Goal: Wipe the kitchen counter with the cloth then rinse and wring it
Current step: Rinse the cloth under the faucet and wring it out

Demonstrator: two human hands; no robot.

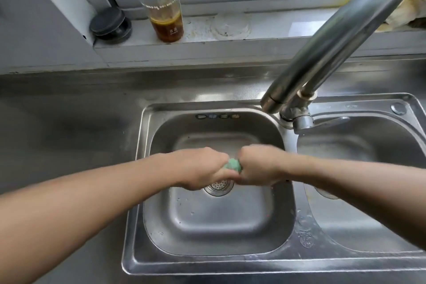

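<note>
While our left hand [202, 168] and right hand [258, 166] each clench one end of the cloth [233, 165] over the left basin [161, 226], we judge it soft, wet and light, best gripped at both ends. A cup [161, 2] stands behind; the tap [334, 37] overhangs, off to the right.

A clear cup [161, 4] holding brown liquid is standing on the windowsill [265, 34] beside a dark round lid [108, 22].

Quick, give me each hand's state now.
Left hand: closed, gripping the green cloth.
Right hand: closed, gripping the same cloth.
</note>
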